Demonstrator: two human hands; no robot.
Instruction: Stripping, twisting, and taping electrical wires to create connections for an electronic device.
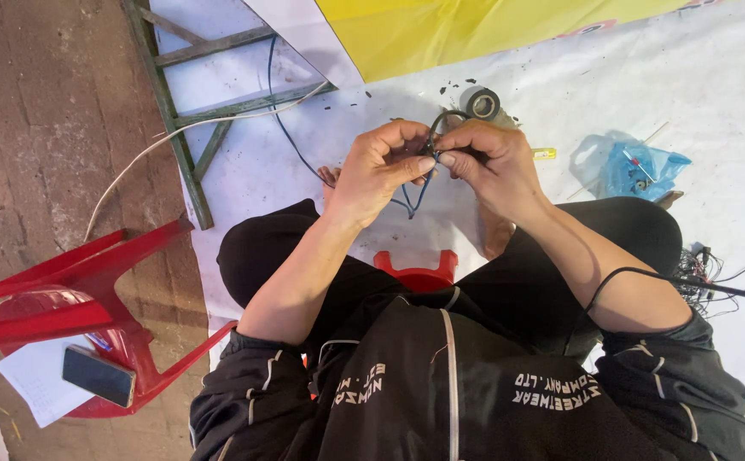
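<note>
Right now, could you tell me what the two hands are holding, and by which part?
Both the left hand and right hand pinch thin dark wires where their ends meet, between fingertips.

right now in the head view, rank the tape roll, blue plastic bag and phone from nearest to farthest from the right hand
1. Black tape roll: just above the right hand on the white sheet.
2. Blue plastic bag: farther out to that hand's right.
3. Phone: farthest, on the red chair at lower left.
</note>
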